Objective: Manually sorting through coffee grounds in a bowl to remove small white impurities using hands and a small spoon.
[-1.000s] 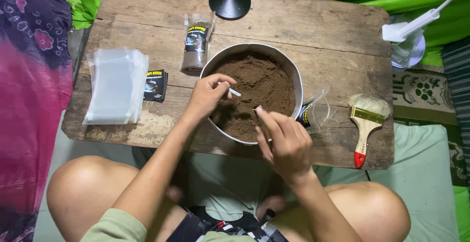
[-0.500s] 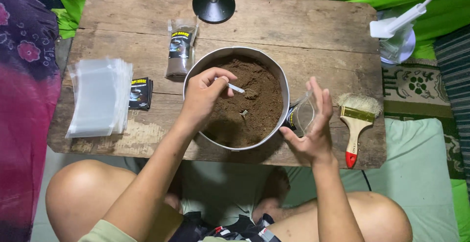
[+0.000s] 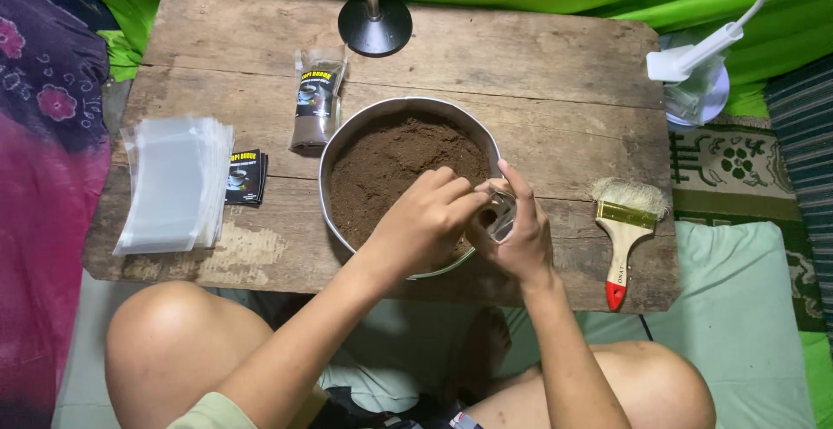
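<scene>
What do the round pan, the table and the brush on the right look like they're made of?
The pan looks like thin metal: a grey, dully shining rim around brown powder. The table is rough, unfinished wood, with worn planks, cracks and pale scuffed patches. The brush seems to have a pale wooden handle with a red tip, a brassy metal band and light bristles.

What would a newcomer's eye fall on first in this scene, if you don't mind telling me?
First the round metal bowl of brown powder at the middle of the wooden board. Over its near right rim the left hand and right hand meet around a small clear bag. Next, the stack of clear bags at the left and the red-tipped brush at the right.
</scene>
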